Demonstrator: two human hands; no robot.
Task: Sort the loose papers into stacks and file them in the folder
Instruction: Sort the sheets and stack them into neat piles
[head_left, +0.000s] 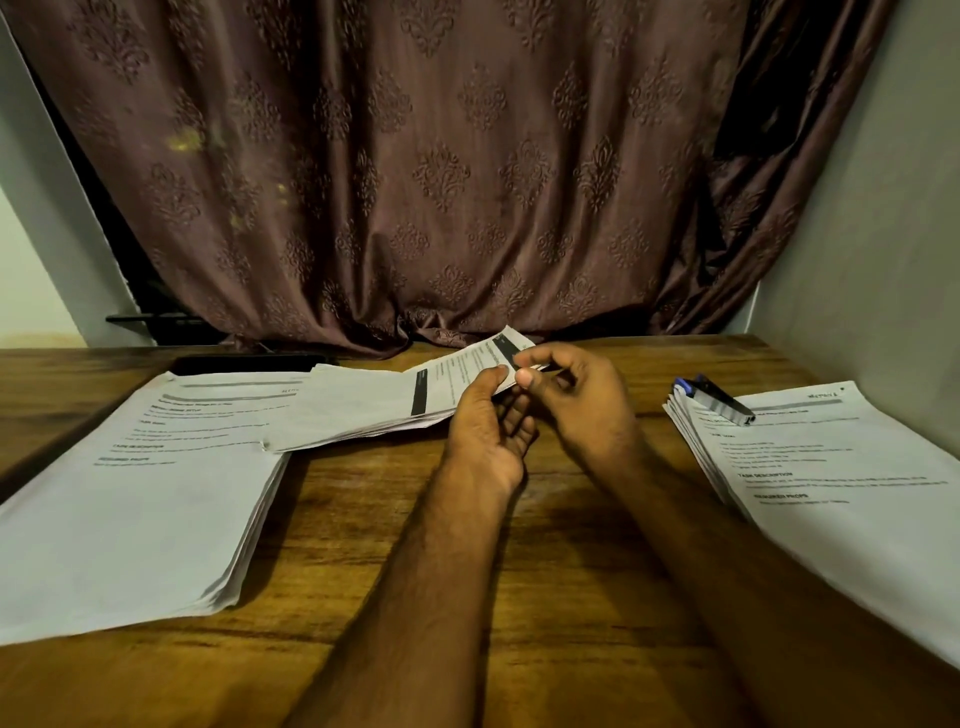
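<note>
- We are seeing the left hand (485, 426) pinching the near right edge of the middle bundle of papers (374, 400), thumb on top and fingers curled under it.
- The right hand (576, 400) is closing thumb and forefinger on the corner of the top sheet (498, 353), which is lifting clear of the bundle at its far right end.
- The bundle is lying at the centre-far part of the table (415, 545), with its left end overlapping the left stack (140, 509).
- The right stack (841, 488) is sitting well apart at the right, with a small blue-and-silver object (719, 400), perhaps a stapler, resting on its far corner.
- We are not finding a folder with certainty; a dark flat shape (249, 364) is lying at the far left edge, and we cannot tell what it is.
- Handling judgement: single sheets are light, limp and easily creased, and neighbouring sheets are likely clinging together. A corner pinch looks best for separating one; whole stacks are wanting support from both sides, or they may fan out.
- Legible writing: "TASK DESCRIPTION" and "REQUIRED PROPS" are reading on both outer stacks. The remaining print is too small or blurred.
- A patterned brown curtain (441, 171) is hanging behind the table.
</note>
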